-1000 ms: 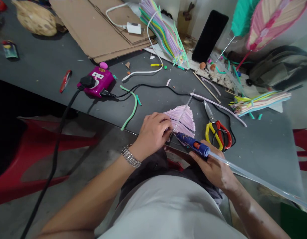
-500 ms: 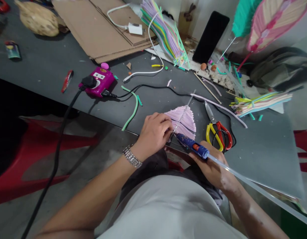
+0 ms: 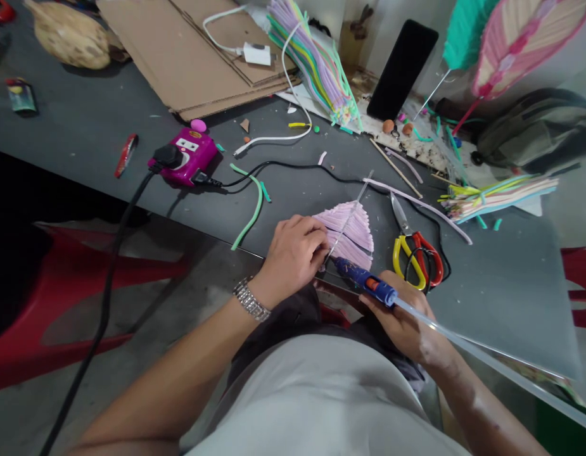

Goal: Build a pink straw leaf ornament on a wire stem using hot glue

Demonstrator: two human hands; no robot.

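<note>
A pink, leaf-shaped piece of ridged strips (image 3: 352, 221) lies near the table's front edge, with a thin clear stick (image 3: 346, 221) along its middle. My left hand (image 3: 297, 250) is closed at the piece's lower left end, fingertips pinched at the stick's base. In my right hand (image 3: 401, 310) is a blue glue gun (image 3: 366, 282), its nozzle close to the stick's lower end and a long clear glue stick (image 3: 492, 361) trailing from its back. Red-and-yellow scissors (image 3: 416, 253) rest just right of the piece.
A purple power adapter (image 3: 191, 155) with black cords sits at the left. Cardboard (image 3: 197, 69), a bundle of coloured stems (image 3: 316, 63) and a black phone (image 3: 401, 69) are behind. Another stem bundle (image 3: 496, 199) lies right; a green stem (image 3: 254, 218) lies left.
The glue gun and my right hand have shifted very slightly down and left. My left hand stays at the pink piece.
</note>
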